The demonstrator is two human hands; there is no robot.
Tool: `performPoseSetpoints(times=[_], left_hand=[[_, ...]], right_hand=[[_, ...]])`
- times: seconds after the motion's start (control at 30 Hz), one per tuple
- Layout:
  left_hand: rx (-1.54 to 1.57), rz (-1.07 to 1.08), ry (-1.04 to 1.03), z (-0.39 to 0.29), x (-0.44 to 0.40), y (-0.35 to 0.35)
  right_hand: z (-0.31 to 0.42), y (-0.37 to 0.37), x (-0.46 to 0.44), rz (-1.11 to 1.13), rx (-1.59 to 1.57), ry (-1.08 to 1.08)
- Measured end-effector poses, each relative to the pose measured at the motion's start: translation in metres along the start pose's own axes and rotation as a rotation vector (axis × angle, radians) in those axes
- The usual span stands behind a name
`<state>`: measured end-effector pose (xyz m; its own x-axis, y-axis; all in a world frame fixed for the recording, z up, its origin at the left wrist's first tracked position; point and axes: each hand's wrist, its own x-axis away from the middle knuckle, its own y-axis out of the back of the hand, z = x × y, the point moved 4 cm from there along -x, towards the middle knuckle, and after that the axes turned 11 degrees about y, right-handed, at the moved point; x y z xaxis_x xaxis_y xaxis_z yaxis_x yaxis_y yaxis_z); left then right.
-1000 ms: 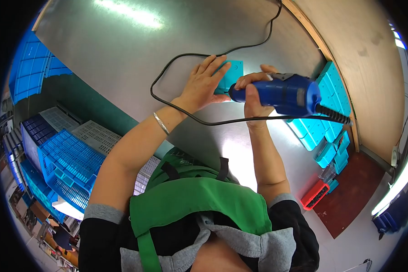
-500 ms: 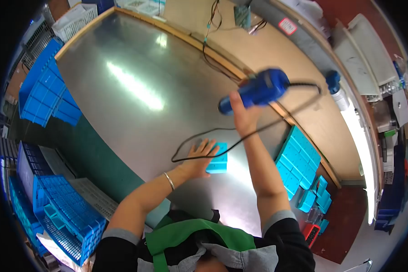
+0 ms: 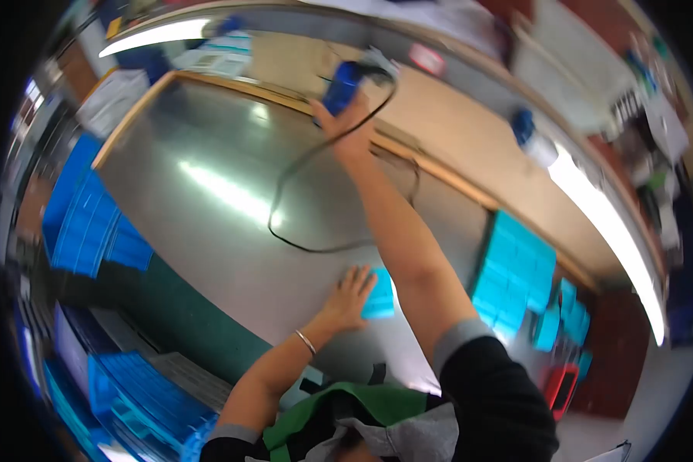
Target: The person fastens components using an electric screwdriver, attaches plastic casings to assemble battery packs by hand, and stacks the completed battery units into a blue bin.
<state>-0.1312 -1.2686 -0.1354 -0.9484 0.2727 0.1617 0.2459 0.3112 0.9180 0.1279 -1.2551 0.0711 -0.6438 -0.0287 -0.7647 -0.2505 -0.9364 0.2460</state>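
My right hand [image 3: 353,132] is stretched out to the back edge of the metal tabletop, closed round a blue corded power tool [image 3: 341,88]. Motion blur hides the tool's exact kind. Its black cord [image 3: 279,185] hangs in a loop over the table. Nearer to my body, my left hand [image 3: 346,302] lies with fingers spread at the left side of a small turquoise block [image 3: 381,295], its fingertips on or against it. The block rests flat on the tabletop [image 3: 208,223].
Several turquoise blocks [image 3: 516,266] stand grouped at the table's right, with a red-framed item [image 3: 564,390] beyond them. Blue crates [image 3: 92,219] flank the left side. A lit tube lamp [image 3: 600,223] runs along the shelf, and a wooden rim [image 3: 439,181] borders the table.
My right hand has carried the blue power tool away from me and to the left, up to the back rim. My left hand stays by the turquoise block. The view has shifted.
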Motion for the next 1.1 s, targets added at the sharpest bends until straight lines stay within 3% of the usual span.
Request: performPoseSetpoints(times=[0.03,0.07,0.13,0.2,0.3,0.37,0.43,0.53,0.6,0.67,0.7,0.8,0.83,0.93,1.03,1.1], left_hand=[[-0.012,-0.001,-0.013,0.001,-0.003,-0.003],[-0.017,0.029,0.000,0.003,-0.007,-0.003],[-0.036,0.002,-0.031,0.005,-0.011,-0.007],[-0.064,-0.087,-0.082,-0.004,0.002,-0.005],[-0.136,-0.144,-0.111,-0.011,-0.001,0.008],[-0.140,-0.089,-0.106,-0.024,0.004,0.014],[0.029,0.075,-0.032,-0.036,0.014,0.013],[0.472,0.307,0.083,-0.076,0.021,-0.009],[0.721,0.430,0.146,-0.124,0.025,-0.035],[0.854,0.516,0.194,-0.177,0.023,-0.060],[0.870,0.521,0.222,-0.202,0.022,-0.069],[0.949,0.542,0.328,-0.251,0.020,-0.092],[0.985,0.560,0.376,-0.258,0.022,-0.099],[1.075,0.613,0.404,-0.282,0.019,-0.113],[1.100,0.660,0.380,-0.325,0.021,-0.126],[1.109,0.636,0.370,-0.351,0.018,-0.134]], right_hand=[[-0.007,-0.001,0.005,0.088,-0.004,-0.058],[-0.008,0.003,0.015,0.011,0.220,0.125],[0.000,0.033,0.039,0.288,0.269,-0.060],[0.007,0.081,0.095,0.338,0.246,-0.153],[0.011,0.166,0.218,0.192,0.146,0.048],[0.022,0.254,0.288,0.174,0.120,-0.197],[0.025,0.354,0.352,0.000,0.154,-0.633],[0.003,0.464,0.421,-0.483,-0.005,-1.185],[-0.038,0.484,0.441,-0.790,-0.328,-1.335],[-0.083,0.478,0.451,-1.032,-0.581,-1.303],[-0.084,0.477,0.447,-1.037,-0.517,-1.349],[-0.076,0.497,0.428,-0.973,-0.467,-1.226],[-0.067,0.517,0.420,-0.859,-0.288,-1.195],[-0.022,0.576,0.398,-0.206,0.121,-1.108],[0.007,0.575,0.392,0.088,0.361,-0.956],[-0.008,0.561,0.417,0.029,0.272,-1.065]])
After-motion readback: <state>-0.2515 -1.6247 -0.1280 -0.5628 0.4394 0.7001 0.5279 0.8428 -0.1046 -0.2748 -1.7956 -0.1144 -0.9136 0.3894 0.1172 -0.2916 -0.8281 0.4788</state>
